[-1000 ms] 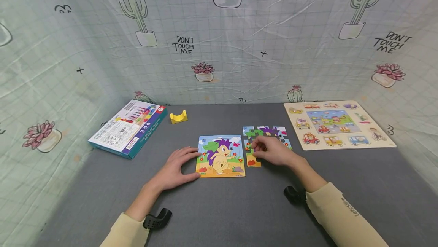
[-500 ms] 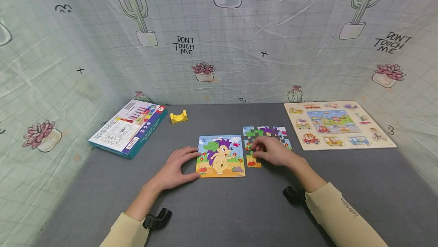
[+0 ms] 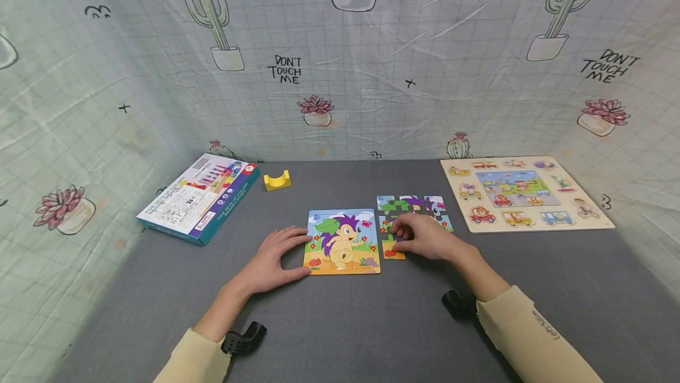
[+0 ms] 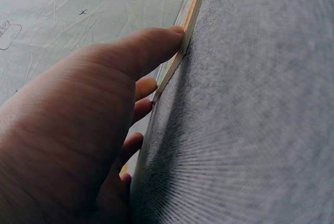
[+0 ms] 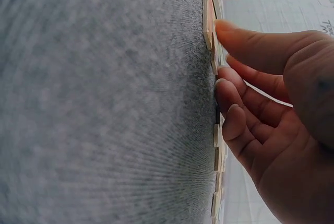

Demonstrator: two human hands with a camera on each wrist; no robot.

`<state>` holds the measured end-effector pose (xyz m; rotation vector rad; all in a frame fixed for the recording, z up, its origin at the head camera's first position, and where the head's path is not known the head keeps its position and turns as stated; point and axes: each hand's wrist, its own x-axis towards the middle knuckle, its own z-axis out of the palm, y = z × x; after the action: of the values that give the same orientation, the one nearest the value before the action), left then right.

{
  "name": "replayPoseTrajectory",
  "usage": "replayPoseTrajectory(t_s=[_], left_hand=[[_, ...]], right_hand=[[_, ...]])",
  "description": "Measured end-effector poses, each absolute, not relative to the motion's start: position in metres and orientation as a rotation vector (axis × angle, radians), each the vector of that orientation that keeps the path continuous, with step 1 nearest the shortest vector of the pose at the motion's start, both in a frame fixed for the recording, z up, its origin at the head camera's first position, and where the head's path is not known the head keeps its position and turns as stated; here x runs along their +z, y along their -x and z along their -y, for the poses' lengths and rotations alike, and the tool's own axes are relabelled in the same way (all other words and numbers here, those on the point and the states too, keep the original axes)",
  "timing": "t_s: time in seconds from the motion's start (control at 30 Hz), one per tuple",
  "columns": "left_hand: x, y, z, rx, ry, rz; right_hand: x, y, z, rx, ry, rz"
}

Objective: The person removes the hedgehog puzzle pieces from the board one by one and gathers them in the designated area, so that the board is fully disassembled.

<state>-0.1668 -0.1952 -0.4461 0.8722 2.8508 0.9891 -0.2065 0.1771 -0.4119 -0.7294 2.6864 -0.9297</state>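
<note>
In the head view a hedgehog picture puzzle board [image 3: 342, 242] lies flat on the table. My left hand [image 3: 273, 261] rests on its left side, thumb at the near corner and fingers on the edge. The left wrist view shows that thumb touching the board's edge [image 4: 180, 51]. Just right of the board, my right hand [image 3: 425, 235] has its thumb and curled fingers on a puzzle piece low at the table, mostly hidden beneath them. An orange corner piece [image 3: 394, 252] lies by the thumb. Beyond the hand is a partly joined group of puzzle pieces [image 3: 398, 206].
A flat teal and white box [image 3: 199, 197] lies at the left. Near the back is a yellow arched block [image 3: 277, 181]. A wooden vehicle puzzle board [image 3: 517, 194] lies at the right. Printed cloth [image 3: 409, 123] walls the grey table [image 3: 340, 330].
My right thumb has shifted slightly toward me, and its gap to the index finger looks wider. The left hand and the hedgehog board stay put.
</note>
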Motion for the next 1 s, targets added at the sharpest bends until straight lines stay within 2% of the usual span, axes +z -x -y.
replayPoseTrajectory(t_s=[0.7, 1.0], left_hand=[[-0.446, 0.168, 0.196, 0.985, -0.846, -2.839], [-0.446, 0.166, 0.196, 0.996, -0.858, -2.843]], right_hand=[[-0.408, 0.208, -0.175, -1.083, 0.773, -2.660], [-0.405, 0.206, -0.156, -1.210, 0.789, -2.597]])
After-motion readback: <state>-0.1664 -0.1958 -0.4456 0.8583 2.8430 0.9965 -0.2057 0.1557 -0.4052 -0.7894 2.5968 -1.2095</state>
